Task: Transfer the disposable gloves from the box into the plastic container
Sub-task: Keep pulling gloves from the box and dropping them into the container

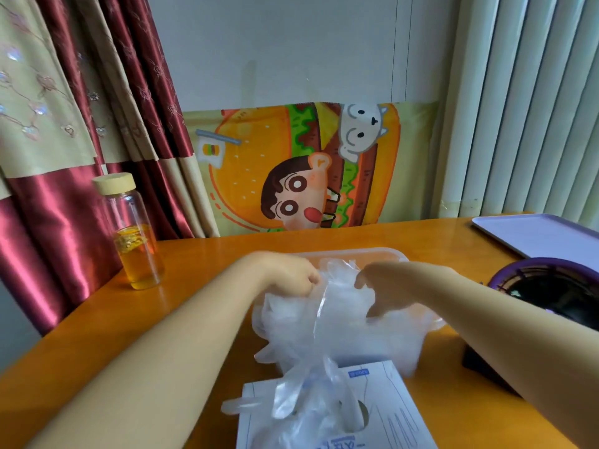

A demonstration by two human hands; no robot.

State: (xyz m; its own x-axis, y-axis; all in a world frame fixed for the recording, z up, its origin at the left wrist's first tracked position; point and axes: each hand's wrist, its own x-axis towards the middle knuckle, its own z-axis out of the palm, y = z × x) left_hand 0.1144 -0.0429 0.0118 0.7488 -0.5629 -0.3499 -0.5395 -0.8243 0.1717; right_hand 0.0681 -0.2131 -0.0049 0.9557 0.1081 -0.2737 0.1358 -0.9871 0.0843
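A white glove box (398,413) lies flat at the near edge of the table, and thin clear gloves (301,403) spill from its round opening. Just beyond it stands a clear plastic container (356,252) heaped with more clear gloves (343,322) that hang over its front rim. My left hand (291,277) pinches a strip of glove film above the container's left side. Over the right side of the heap hovers my right hand (385,290), its fingers curled and spread on the gloves. The strip stretches from my left hand down toward the box.
A glass bottle (136,234) of amber liquid with a pale lid stands at the table's left edge. A lilac tray (544,234) lies at the back right, with a purple-rimmed dark bowl (551,290) in front of it. A cartoon cloth hangs on the wall behind.
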